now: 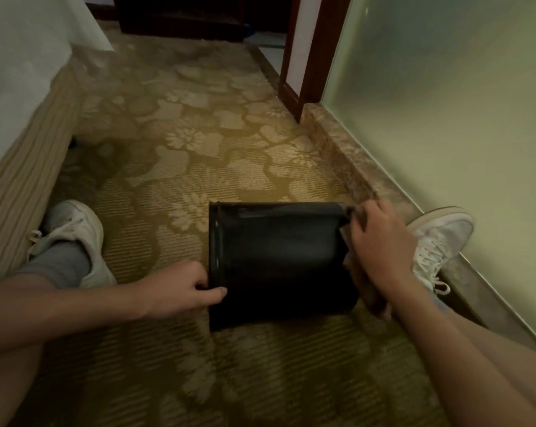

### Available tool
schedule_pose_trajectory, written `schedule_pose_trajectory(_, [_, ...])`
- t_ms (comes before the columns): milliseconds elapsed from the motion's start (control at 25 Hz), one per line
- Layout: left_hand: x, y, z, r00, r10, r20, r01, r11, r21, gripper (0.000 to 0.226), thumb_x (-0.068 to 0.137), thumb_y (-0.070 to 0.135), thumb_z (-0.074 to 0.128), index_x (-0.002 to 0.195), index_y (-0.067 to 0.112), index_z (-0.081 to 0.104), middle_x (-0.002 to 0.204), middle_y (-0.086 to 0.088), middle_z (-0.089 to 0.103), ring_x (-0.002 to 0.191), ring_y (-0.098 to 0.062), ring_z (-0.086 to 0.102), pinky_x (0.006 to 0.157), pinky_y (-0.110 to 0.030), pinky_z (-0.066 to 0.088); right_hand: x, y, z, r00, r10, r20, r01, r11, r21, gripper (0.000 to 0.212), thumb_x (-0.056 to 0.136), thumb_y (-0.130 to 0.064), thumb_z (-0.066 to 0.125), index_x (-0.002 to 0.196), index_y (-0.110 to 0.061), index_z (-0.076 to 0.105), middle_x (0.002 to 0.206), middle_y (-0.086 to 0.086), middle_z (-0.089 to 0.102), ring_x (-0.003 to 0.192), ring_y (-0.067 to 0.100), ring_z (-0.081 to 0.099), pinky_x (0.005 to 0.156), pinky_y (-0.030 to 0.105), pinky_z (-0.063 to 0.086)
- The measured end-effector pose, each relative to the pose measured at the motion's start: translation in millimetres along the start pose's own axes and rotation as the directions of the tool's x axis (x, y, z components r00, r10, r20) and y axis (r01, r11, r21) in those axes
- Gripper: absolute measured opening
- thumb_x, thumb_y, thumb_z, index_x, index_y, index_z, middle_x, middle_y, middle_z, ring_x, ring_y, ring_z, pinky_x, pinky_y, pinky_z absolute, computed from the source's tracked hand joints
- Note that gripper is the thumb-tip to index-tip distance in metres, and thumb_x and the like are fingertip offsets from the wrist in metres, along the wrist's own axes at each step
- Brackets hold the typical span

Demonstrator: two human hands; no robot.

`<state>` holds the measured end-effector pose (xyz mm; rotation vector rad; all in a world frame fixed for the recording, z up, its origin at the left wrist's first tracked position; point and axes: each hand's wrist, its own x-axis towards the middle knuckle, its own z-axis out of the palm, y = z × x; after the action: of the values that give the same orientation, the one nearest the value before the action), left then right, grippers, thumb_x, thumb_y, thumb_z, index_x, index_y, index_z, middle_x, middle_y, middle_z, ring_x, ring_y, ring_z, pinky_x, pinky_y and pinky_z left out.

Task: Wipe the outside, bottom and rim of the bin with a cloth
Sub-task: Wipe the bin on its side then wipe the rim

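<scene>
A black round bin (279, 260) lies on its side on the patterned carpet, its rim to the left and its bottom to the right. My left hand (180, 288) grips the rim at the lower left, thumb on the outside wall. At the bin's bottom end, my right hand (380, 241) presses a brownish cloth (365, 291) against the base. Most of the cloth is hidden under that hand and behind the bin.
My legs stretch out on either side, with white sneakers at left (75, 235) and right (439, 238). A bed with a striped base (23, 186) runs along the left. A stone sill (353, 161) and frosted glass wall (460, 112) run along the right, a wooden door frame (303, 72) beyond.
</scene>
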<state>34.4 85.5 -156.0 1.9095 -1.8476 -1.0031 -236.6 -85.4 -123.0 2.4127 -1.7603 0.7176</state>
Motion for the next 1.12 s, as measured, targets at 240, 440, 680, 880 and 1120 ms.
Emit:
schedule_pose_trajectory(240, [-4,5,-7,0.982,-0.008,0.189,0.016,0.999,-0.042,0.041,0.092,0.042,0.056,0.062,0.019,0.071,0.059,0.010,0.069,0.058,-0.001,0.062,0.062,-0.016,0.046,-10,-105,-12,0.993,-0.118,-0.008,0.115,0.956,0.269,0.016,0.094,-0.038,0.051,0.091,-0.025,0.061,0.098,-0.003,0.056,0.096,0.021,0.055,0.066,0.031,0.034])
schedule_pose_trajectory(440, [-2,-3,-6,0.950,0.025,0.311,0.019,0.991,-0.136,0.045,0.085,0.044,0.057,0.090,0.003,0.072,0.078,-0.007,0.075,0.066,-0.015,0.063,0.063,-0.020,0.048,-17,-178,11,0.897,-0.406,0.174,0.360,0.900,0.244,0.020,0.093,-0.032,0.052,0.102,-0.017,0.063,0.109,0.003,0.061,0.105,0.023,0.055,0.067,0.032,0.034])
schedule_pose_trajectory(680, [1,3,-6,0.836,-0.125,0.534,0.210,0.972,-0.102,0.050,0.083,0.054,0.060,0.110,0.014,0.067,0.090,-0.004,0.073,0.071,-0.011,0.063,0.062,-0.022,0.049,24,-21,-2,0.984,0.092,0.150,-0.096,0.995,0.020,0.019,0.091,-0.037,0.049,0.085,-0.022,0.058,0.092,0.001,0.062,0.094,0.027,0.060,0.065,0.033,0.035])
schedule_pose_trajectory(880, [12,9,-41,0.843,-0.206,0.496,0.336,0.923,-0.188,0.094,0.052,0.086,0.060,0.087,0.000,0.076,0.081,-0.013,0.073,0.062,-0.016,0.063,0.055,-0.022,0.046,19,-16,-1,0.955,0.267,0.130,-0.294,0.907,0.301,0.022,0.088,-0.044,0.052,0.081,-0.025,0.060,0.079,-0.007,0.059,0.078,0.018,0.054,0.065,0.032,0.038])
schedule_pose_trajectory(1120, [11,16,-43,0.908,-0.260,0.328,0.389,0.813,-0.433,0.053,0.061,0.059,0.075,0.073,0.009,0.064,0.058,-0.005,0.054,0.050,-0.014,0.049,0.049,-0.022,0.038,16,-16,-8,0.957,0.259,0.127,-0.287,0.905,0.315,0.022,0.088,-0.044,0.052,0.080,-0.024,0.060,0.078,-0.007,0.061,0.078,0.020,0.060,0.065,0.033,0.042])
